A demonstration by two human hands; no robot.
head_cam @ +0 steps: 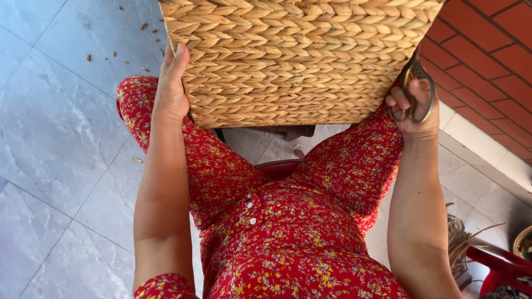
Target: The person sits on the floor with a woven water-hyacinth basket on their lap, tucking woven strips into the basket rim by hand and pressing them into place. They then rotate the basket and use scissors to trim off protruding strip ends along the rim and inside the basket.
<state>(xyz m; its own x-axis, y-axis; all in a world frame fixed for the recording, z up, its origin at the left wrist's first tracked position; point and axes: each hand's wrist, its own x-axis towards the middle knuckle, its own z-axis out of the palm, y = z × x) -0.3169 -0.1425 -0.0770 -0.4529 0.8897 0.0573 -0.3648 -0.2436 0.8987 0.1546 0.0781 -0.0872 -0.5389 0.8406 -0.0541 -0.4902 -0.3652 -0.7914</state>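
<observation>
A large woven straw basket (293,55) rests on my knees, filling the top middle of the view. My left hand (170,88) presses flat against the basket's left side, thumb up along the weave. My right hand (413,105) is at the basket's right lower corner, its fingers through the loops of a pair of dark metal scissors (411,91). The scissors' blades are hidden behind the basket. I wear red floral clothing (288,232) and sit on a red stool (277,168).
Grey marble-look floor tiles (61,144) lie to the left, with small straw scraps scattered at the top. A red brick wall (487,50) runs along the right. Dried straw strands (460,238) and a red object (499,266) sit at the lower right.
</observation>
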